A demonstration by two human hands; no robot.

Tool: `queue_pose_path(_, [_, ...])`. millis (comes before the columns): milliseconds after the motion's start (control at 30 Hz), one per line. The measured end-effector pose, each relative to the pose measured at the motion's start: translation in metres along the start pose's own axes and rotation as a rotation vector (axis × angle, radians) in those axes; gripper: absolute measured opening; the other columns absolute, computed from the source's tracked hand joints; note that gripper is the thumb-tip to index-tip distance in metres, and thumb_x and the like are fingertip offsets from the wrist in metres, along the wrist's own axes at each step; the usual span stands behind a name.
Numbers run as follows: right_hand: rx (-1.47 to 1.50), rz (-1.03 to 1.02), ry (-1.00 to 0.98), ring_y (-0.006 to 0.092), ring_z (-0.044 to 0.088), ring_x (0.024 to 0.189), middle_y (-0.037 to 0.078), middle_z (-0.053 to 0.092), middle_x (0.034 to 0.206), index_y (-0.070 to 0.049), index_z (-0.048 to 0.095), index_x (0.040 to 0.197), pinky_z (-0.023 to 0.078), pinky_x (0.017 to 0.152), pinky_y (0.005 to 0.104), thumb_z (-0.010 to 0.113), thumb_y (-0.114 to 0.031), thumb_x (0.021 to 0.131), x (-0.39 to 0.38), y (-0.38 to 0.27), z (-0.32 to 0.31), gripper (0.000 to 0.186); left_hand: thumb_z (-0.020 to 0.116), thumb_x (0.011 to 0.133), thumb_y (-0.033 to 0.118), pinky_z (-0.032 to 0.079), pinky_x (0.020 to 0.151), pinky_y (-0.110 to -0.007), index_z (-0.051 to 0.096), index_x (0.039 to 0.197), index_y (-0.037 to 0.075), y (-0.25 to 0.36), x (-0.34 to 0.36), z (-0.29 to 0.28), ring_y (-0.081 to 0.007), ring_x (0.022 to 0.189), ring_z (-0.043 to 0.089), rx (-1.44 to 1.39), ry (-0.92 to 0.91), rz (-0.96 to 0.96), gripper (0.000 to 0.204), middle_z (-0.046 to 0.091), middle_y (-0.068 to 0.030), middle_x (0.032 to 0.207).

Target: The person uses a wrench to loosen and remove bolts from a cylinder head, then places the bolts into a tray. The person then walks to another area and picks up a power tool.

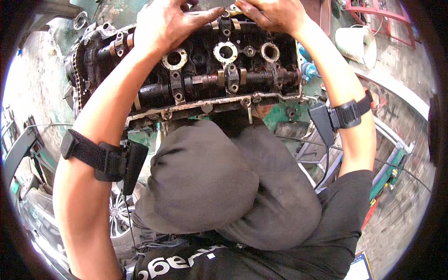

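A grimy engine cylinder head point(207, 87) with camshafts, bearing caps, three round ports and a chain at its left end spans the upper view. My left hand point(168, 25) is over its far side, thumb stretched out toward the top middle bearing cap point(227, 29) and apart from the fingers, which are partly cut off by the top edge. My right hand point(277, 16) is closed beside that cap, fingertips on a small brass-coloured piece that I cannot make out clearly. Black straps with devices and cables circle both my forearms.
A white bucket point(352, 44) lies tipped at the upper right near a red metal frame point(387, 14). Metal framework point(392, 140) is at the right, a car wheel point(119, 212) at lower left. Dark grey fabric point(200, 177) fills the space below the engine.
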State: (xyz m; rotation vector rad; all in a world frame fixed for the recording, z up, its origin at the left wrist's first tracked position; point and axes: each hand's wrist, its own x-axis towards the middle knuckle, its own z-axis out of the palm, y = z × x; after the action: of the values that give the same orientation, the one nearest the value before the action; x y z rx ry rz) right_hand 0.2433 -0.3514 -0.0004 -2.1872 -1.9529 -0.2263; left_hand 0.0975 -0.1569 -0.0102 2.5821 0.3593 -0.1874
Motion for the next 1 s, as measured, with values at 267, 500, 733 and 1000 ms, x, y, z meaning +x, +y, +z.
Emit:
queue_pose_path(267, [-0.061,0.824,-0.059,0.0354,0.064,0.066,0.02,0.063,0.066,-0.005,0.067,0.069,0.052,0.062,0.0437,0.06,-0.03,0.082,-0.014,0.007,-0.003,0.029,0.06,0.071,0.071,0.047,0.091,-0.039,0.071,0.104,0.013,0.007,-0.005,-0.004,-0.0329,0.101,0.062,0.01,0.083,-0.025,0.068,0.066,-0.0187,0.105])
queue_pose_path(500, [0.038,0.93,0.043,0.0374,0.065,0.077,0.024,0.065,0.077,0.001,0.068,0.073,0.052,0.074,0.0414,0.06,-0.029,0.078,-0.01,0.022,0.014,0.032,0.058,0.072,0.073,0.048,0.09,-0.038,0.07,0.106,0.014,0.006,-0.003,-0.003,-0.0327,0.1,0.064,-0.003,0.027,-0.025,0.069,0.067,-0.0192,0.103])
queue_pose_path(733, [0.179,1.16,0.313,0.0391,0.064,0.082,0.022,0.065,0.083,-0.003,0.068,0.078,0.049,0.076,0.0445,0.057,-0.033,0.08,0.056,0.041,0.045,0.033,0.057,0.071,0.075,0.05,0.087,-0.038,0.069,0.11,0.013,0.005,-0.002,-0.004,-0.0327,0.095,0.066,-0.05,-0.028,-0.037,0.074,0.069,-0.0185,0.098])
queue_pose_path(1000, [-0.076,0.601,-0.127,0.0321,0.068,0.084,0.022,0.068,0.089,0.001,0.066,0.096,0.054,0.075,0.0423,0.046,-0.035,0.091,0.165,-0.045,0.07,0.041,0.063,0.077,0.059,0.051,0.083,-0.04,0.066,0.111,0.011,-0.013,0.004,0.009,-0.0341,0.093,0.066,-0.077,0.031,0.071,0.059,0.068,-0.0187,0.098])
